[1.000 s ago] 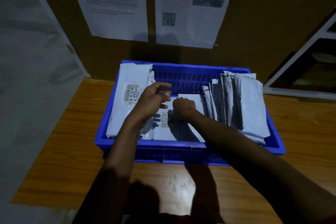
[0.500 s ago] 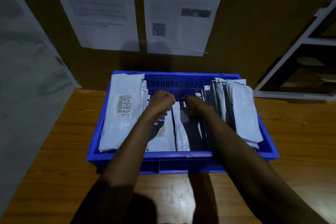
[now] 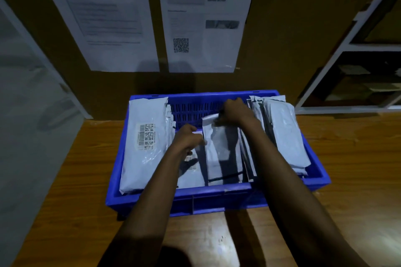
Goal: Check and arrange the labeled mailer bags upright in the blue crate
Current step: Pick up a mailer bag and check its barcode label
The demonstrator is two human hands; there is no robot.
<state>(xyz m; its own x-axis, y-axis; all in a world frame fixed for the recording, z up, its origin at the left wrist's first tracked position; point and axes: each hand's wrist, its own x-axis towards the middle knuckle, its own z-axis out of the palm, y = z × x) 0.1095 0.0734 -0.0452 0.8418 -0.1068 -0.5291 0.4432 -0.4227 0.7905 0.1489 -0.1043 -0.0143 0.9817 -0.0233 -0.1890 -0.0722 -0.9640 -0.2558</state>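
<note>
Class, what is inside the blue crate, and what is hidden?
Mailer bags: a left stack showing a barcode label, a right row, middle bags gripped by left hand and right hand. Bags hide the crate floor.

Blue crate, pale bags, brown wood.
The crate [image 3: 217, 199] is bright blue, its far wall patterned with a grid of slots. The mailer bags [image 3: 143, 162] are pale grey-white; the leftmost bears a white label [image 3: 145, 136] with black barcode stripes and speckled square codes. The middle bag [image 3: 219, 151] has a thin black line near its bottom edge. The table [image 3: 347, 180] is orange-brown with wood grain. The sheets [image 3: 112, 17] are white with grey print on a dull brown wall [image 3: 282, 28].
</note>
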